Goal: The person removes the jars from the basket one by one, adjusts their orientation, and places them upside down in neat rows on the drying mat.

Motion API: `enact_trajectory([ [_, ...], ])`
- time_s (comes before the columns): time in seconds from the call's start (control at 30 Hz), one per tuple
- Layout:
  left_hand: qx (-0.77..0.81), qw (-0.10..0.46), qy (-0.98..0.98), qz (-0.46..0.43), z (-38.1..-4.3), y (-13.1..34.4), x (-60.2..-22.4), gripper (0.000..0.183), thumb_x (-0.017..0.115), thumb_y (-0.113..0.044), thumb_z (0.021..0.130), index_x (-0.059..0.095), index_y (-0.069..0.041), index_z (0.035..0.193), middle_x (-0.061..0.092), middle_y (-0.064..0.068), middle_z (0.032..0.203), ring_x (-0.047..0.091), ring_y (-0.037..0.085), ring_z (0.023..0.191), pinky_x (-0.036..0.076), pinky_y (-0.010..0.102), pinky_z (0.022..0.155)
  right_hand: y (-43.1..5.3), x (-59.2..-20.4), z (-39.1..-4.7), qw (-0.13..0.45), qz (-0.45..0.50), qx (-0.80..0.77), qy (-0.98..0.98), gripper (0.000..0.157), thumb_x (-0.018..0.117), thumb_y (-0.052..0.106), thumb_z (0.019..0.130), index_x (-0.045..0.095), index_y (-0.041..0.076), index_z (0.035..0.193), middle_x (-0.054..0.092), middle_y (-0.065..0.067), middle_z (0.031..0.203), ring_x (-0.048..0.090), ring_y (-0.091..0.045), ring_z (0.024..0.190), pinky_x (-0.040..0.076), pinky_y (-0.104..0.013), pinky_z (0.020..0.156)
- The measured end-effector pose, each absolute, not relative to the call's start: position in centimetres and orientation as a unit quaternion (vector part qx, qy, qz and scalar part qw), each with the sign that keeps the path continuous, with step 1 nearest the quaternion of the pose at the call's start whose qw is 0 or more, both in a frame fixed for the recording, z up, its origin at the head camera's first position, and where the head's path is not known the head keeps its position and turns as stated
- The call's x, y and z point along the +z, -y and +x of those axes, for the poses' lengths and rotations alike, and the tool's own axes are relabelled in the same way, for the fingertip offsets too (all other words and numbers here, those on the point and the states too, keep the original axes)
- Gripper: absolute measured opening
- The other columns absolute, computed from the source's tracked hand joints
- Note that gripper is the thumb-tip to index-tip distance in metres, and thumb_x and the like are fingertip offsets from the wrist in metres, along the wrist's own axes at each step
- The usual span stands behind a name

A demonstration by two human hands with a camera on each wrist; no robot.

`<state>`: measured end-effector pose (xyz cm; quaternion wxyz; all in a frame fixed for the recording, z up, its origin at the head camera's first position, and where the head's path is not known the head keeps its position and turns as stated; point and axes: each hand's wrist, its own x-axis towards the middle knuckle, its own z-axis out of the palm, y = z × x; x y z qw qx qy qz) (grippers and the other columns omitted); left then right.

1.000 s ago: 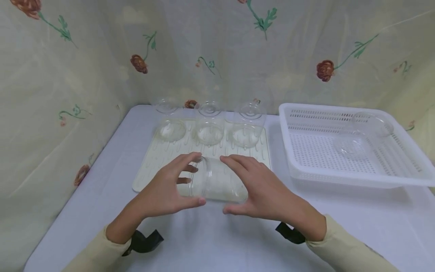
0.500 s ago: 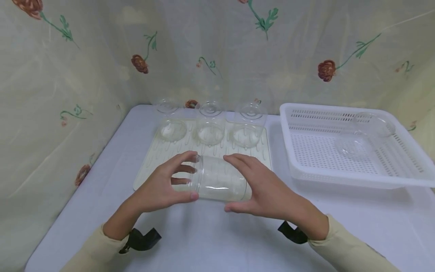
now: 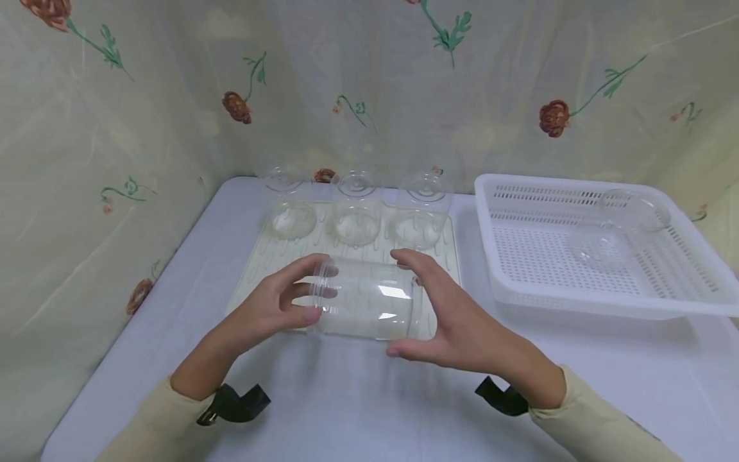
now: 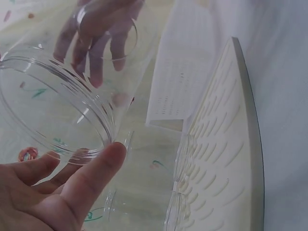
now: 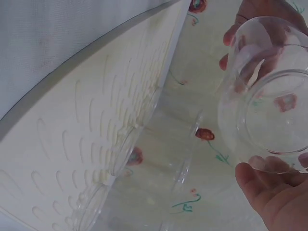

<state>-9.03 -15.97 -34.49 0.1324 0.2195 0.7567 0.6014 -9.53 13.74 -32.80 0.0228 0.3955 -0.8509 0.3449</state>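
Note:
A clear jar (image 3: 364, 298) lies on its side in the air between my hands, above the front of a cream ridged draining mat (image 3: 245, 292). Its threaded mouth points left, where my left hand (image 3: 268, 301) grips the rim with thumb in front and fingers behind. Around the base end curls my right hand (image 3: 450, 314). Seen from the right wrist, the thumb (image 5: 250, 185) is at the edge of the jar's round bottom (image 5: 284, 115). In the left wrist view, the other hand (image 4: 98, 36) shows through the jar's wall.
Three similar clear jars (image 3: 356, 215) stand in a row along the mat's back. To the right is a white perforated basket (image 3: 577, 289) holding a clear jar (image 3: 603, 240) that leans over. A flowered curtain (image 3: 404, 96) hangs behind the white table (image 3: 358, 410).
The jar has shifted slightly left and up, and its glints have moved along the wall. My left hand moved left and up with the mouth; the right hand moved slightly right.

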Motion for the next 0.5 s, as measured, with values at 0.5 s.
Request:
enact_trajectory([
  [0.5,0.672,0.225,-0.674,0.21,-9.14,16.33,-34.77,0.067,0.05,-0.033,0.099,0.024,-0.005,0.155,0.036,0.029,0.153,0.06,0.031,0.128,0.055,0.041,0.101,-13.19,-32.91,-9.67,0.038,0.439,0.397,0.805,0.122,0.092,0.039,0.066,0.015,0.012,0.156,0.025,-0.004,0.159,0.04,-0.018,0.137,0.05,-0.037,0.101],
])
